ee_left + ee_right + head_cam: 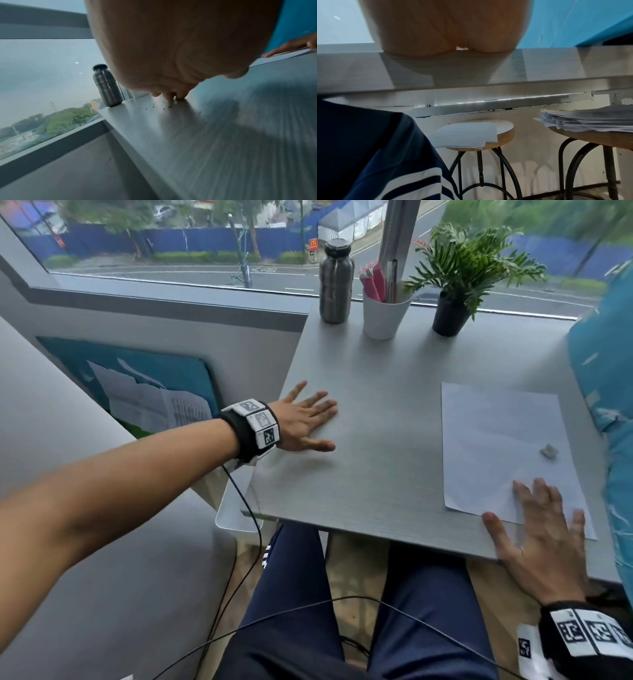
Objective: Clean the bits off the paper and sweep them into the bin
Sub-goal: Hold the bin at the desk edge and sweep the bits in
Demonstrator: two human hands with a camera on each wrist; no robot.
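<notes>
A white paper sheet (496, 446) lies on the right of the grey table (376, 405), with a small grey eraser-like lump (549, 451) on it. My right hand (537, 529) lies flat with straight fingers on the sheet's near corner at the table's front edge. My left hand (305, 421) is spread flat on the table's left side, holding nothing. In the left wrist view, tiny dark bits (161, 106) are scattered on the table just beyond my left fingertips (171, 96). A white bin (233, 508) shows below the table's left front corner.
A steel bottle (335, 282), a white cup of pens (385, 309) and a potted plant (455, 285) stand along the window. A turquoise cloth (606, 405) hangs at the right. Two stools (488, 134) with papers sit under the table. Cables cross my lap.
</notes>
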